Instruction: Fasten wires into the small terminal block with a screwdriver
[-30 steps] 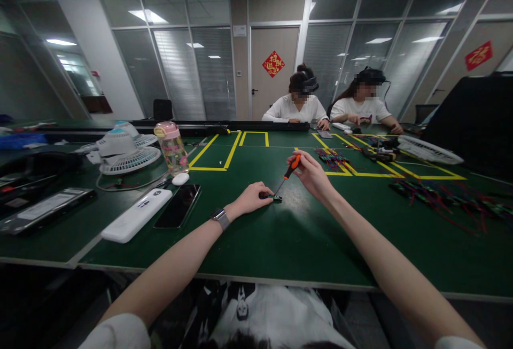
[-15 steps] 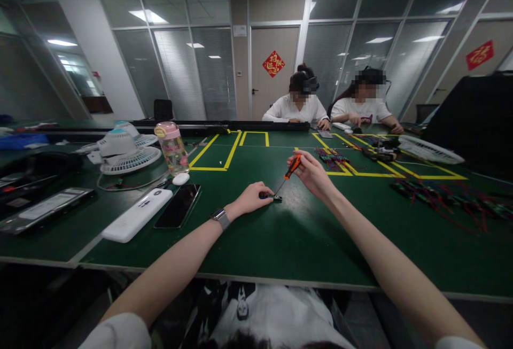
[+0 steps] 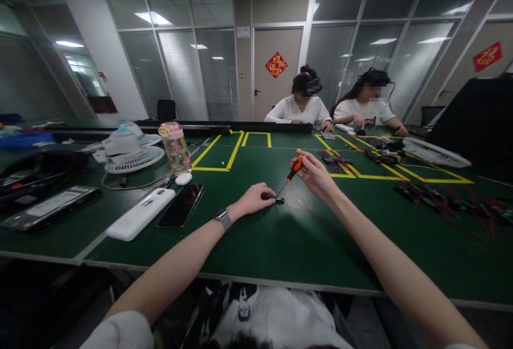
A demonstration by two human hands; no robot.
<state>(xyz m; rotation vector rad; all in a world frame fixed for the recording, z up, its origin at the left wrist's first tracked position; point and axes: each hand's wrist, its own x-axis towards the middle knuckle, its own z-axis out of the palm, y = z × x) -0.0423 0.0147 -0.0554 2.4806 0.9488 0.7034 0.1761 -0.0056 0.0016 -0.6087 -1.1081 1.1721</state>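
A small green circuit board [image 3: 279, 200] lies on the green tabletop in front of me. My left hand [image 3: 257, 198], with a watch on its wrist, is closed on the board's left end, thumb and fingers pinching it. My right hand [image 3: 315, 172] grips a screwdriver [image 3: 295, 168] by its orange and black handle. The screwdriver slants down to the left, and its thin shaft ends at the board by my left fingertips. Whether the tip touches a screw is too small to tell.
On the left are a black phone [image 3: 181, 206], a white power bank [image 3: 141, 214], a pink-lidded bottle [image 3: 176, 148] and white fans [image 3: 134, 157]. Wired circuit boards [image 3: 452, 202] lie to the right. Two people sit across the table [image 3: 240, 253].
The whole view has shifted slightly to the right. Both hands, the screwdriver and the board keep nearly the same positions relative to each other.
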